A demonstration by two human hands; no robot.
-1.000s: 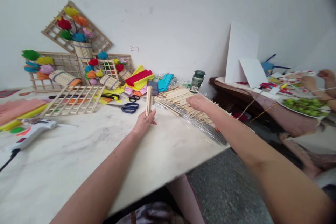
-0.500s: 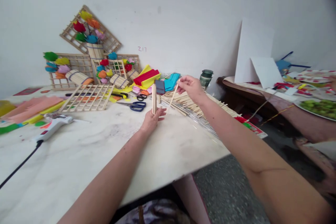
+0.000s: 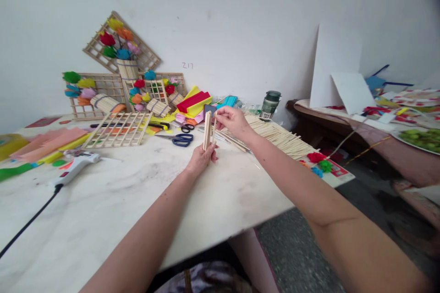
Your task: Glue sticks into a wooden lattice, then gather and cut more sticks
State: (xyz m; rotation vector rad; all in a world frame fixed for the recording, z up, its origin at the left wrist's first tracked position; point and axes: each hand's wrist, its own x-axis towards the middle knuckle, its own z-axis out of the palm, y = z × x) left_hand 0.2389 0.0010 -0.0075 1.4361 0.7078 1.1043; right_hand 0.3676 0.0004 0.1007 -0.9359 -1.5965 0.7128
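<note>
Wrapped round the lower end of an upright bundle of pale wooden sticks (image 3: 207, 130) is my left hand (image 3: 202, 158). My right hand (image 3: 231, 121) pinches the top of a single stick (image 3: 215, 131), which stands upright just right of the bundle, its lower end near my left fingertips. Behind my right hand lies a wide spread of loose sticks (image 3: 278, 136). Blue-handled scissors (image 3: 182, 140) rest on the table to the left of the bundle.
A white glue gun (image 3: 77, 167) with a black cord lies at the left, near a stick lattice (image 3: 118, 130). Paper flowers and lattices lean on the wall. A dark green jar (image 3: 270, 104) stands behind the sticks. The marble table's (image 3: 237, 192) front edge slants below my arms.
My right hand has moved left with its stick, from clear of the bundle to right beside it. The stick is now upright instead of slanted. My left hand still holds the bundle.
</note>
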